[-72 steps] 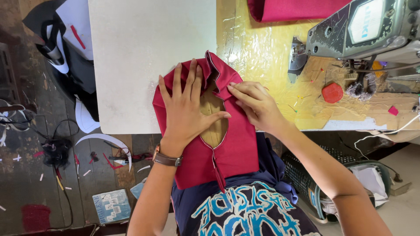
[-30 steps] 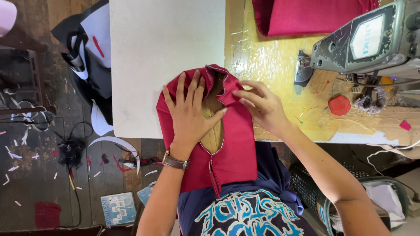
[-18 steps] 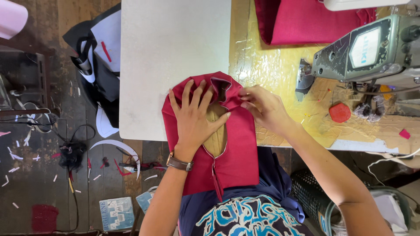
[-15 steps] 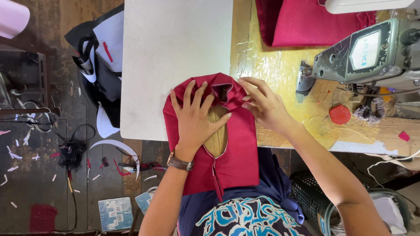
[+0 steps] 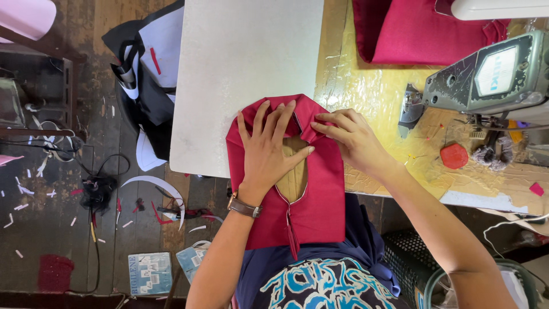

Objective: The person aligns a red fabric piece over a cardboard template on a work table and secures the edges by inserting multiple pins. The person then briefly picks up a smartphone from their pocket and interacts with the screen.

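In the head view, a red garment piece lies over the near edge of the table, partly on a white board and partly hanging toward the person's lap. The left hand lies flat on it, fingers spread wide and gripping nothing, pressing the cloth beside the tan-lined neck opening. The right hand rests on the upper right fold, fingertips bent onto the cloth. A sewing machine stands to the right on the yellow tabletop, with more red cloth behind it.
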